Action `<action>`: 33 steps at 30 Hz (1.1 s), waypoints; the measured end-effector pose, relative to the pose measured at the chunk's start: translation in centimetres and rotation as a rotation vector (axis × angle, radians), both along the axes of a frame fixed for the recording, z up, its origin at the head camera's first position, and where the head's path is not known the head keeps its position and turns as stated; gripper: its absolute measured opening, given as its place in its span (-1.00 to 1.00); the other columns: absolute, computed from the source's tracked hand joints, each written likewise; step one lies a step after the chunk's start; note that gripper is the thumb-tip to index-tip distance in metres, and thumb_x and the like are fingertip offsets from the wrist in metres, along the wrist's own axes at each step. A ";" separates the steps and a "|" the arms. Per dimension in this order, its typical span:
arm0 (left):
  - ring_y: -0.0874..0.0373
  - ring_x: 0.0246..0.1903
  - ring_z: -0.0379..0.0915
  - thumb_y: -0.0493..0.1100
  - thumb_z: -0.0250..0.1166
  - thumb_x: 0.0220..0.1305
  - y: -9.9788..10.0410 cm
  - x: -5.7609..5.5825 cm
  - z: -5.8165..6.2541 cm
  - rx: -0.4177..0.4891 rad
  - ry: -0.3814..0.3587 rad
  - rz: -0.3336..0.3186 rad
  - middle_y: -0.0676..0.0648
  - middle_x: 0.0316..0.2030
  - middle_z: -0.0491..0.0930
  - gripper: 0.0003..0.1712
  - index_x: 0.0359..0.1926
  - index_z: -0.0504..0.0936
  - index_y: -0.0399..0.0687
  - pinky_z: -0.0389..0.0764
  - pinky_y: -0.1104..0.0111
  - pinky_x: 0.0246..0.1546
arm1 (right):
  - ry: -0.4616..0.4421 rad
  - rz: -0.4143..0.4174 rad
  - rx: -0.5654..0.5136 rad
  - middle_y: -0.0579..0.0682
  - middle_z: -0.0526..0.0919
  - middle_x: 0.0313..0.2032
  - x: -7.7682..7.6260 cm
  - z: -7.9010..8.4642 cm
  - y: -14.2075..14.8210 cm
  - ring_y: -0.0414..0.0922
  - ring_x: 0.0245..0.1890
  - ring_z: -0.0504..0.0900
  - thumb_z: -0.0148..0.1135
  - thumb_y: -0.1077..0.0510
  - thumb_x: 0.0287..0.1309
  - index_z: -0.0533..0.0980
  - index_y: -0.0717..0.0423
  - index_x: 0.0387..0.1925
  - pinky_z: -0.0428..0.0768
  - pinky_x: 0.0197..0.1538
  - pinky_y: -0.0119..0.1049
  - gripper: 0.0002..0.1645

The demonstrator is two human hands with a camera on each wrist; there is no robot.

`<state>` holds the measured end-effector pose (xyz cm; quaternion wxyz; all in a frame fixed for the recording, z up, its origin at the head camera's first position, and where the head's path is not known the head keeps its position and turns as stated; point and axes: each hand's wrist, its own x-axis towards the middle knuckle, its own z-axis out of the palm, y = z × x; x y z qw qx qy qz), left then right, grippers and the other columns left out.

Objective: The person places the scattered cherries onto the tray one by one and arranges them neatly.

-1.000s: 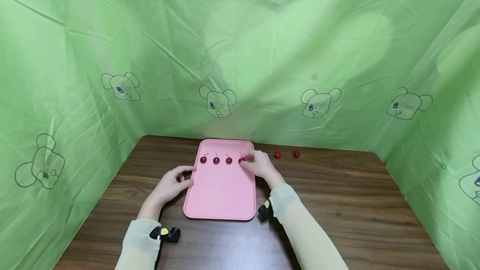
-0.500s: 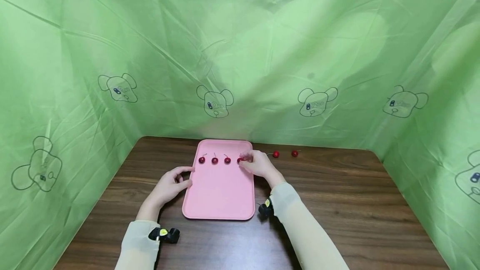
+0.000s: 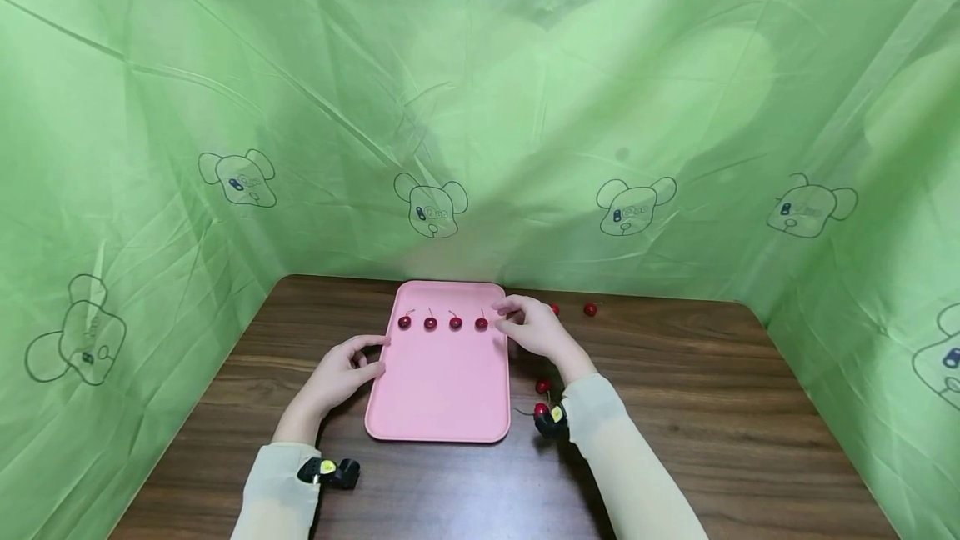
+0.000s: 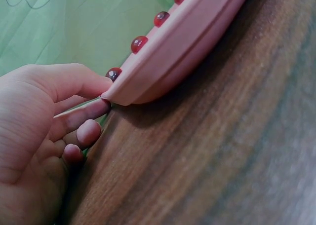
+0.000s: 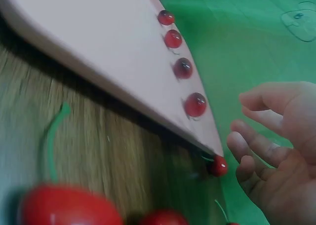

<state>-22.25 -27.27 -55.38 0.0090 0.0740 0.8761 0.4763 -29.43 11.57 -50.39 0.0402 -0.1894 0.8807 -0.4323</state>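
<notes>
A pink tray (image 3: pixel 438 386) lies on the wooden table with a row of several dark red stemmed cherries across its far part. My left hand (image 3: pixel 341 369) touches the tray's left rim with thumb and forefinger, the two tips apart along it. Over the right rim hovers my right hand (image 3: pixel 531 327), fingers loosely bent and holding nothing. Just left of its fingertips sits the rightmost cherry (image 3: pixel 482 324) of the row. In the right wrist view that cherry (image 5: pixel 195 104) rests on the tray, apart from the right hand (image 5: pixel 276 156).
Behind the right hand lies a partly hidden cherry (image 3: pixel 554 308), with another cherry (image 3: pixel 591 309) farther right. By the right wrist camera are two more, a far cherry (image 3: pixel 542 386) and a near cherry (image 3: pixel 541 410). A green cloth (image 3: pixel 525 232) walls the table.
My right hand has let go of the rightmost cherry in the row and drawn back to the right. Two cherries by its wrist now show. The left hand keeps its place at the rim.
</notes>
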 end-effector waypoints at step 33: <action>0.13 -0.35 0.46 -0.28 0.51 0.36 0.1 0.1 -0.1 0.017 0.004 -0.001 -0.10 -0.10 0.65 -0.48 0.32 0.72 -0.05 0.49 0.37 -0.33 | 0.095 -0.127 -0.051 0.10 0.81 -0.02 8.2 0.4 12.5 -0.16 -0.11 0.74 0.47 0.21 0.40 0.72 0.08 0.14 0.68 0.01 -0.20 -0.68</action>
